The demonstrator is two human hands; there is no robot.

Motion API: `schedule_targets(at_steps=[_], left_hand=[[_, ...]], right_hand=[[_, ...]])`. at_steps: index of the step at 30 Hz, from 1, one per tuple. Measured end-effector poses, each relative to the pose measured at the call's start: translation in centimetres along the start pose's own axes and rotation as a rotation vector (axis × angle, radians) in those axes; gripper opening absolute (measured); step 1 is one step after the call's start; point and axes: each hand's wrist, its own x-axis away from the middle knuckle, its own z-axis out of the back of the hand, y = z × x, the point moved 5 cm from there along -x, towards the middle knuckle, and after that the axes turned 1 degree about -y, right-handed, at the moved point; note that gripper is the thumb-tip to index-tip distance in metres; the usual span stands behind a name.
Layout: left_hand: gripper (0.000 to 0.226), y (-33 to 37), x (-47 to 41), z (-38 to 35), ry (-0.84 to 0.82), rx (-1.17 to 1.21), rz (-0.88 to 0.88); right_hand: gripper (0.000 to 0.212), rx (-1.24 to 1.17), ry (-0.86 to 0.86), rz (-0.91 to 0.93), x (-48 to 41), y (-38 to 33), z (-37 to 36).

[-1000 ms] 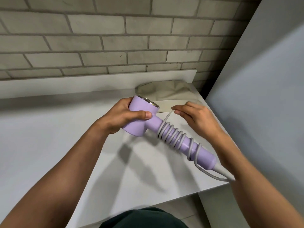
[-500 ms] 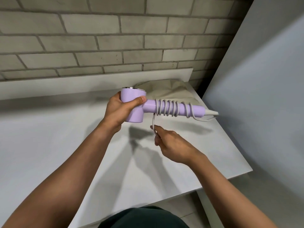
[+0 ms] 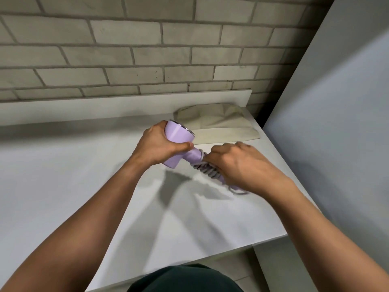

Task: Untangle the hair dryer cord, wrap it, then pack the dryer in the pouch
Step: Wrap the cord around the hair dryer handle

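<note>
My left hand (image 3: 156, 145) grips the head of a lilac hair dryer (image 3: 177, 137) held above the white table. The dryer's handle slants down to the right, with the grey cord (image 3: 205, 168) coiled around it in several turns. My right hand (image 3: 237, 163) is closed over the handle and the coils, hiding most of them and the handle's end. A loop of cord sticks out below that hand. A beige cloth pouch (image 3: 216, 123) lies flat on the table just behind the dryer, near the back right corner.
The white table (image 3: 63, 175) has a low raised back edge against a grey brick wall (image 3: 147, 49). A tall pale panel (image 3: 336, 102) stands along the table's right side. The table's front edge runs close to my body.
The dryer's handle has swung from level and pointing right to slanting down. My right hand came up from below the dryer and closed over the wrapped handle. The left hand kept its grip.
</note>
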Motion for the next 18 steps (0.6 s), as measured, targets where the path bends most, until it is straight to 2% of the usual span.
schedule_targets(at_steps=[3, 7, 13, 18], left_hand=[[0.057, 0.8, 0.0, 0.3, -0.103, -0.028, -0.058], [0.056, 1.3, 0.0, 0.7, -0.202, -0.023, -0.108], [0.057, 1.1, 0.3, 0.9, -0.265, 0.154, -0.115], [0.059, 1.2, 0.6, 0.7, -0.32, 0.153, -0.148]], right_hand=[[0.029, 0.145, 0.096, 0.092, -0.8, 0.9, 0.0], [0.032, 0.071, 0.25, 0.091, -1.4, 1.7, -1.2], [0.026, -0.358, 0.248, -0.175, -2.1, 1.7, -3.3], [0.026, -0.6, 0.234, -0.253, -2.2, 1.7, -4.2]])
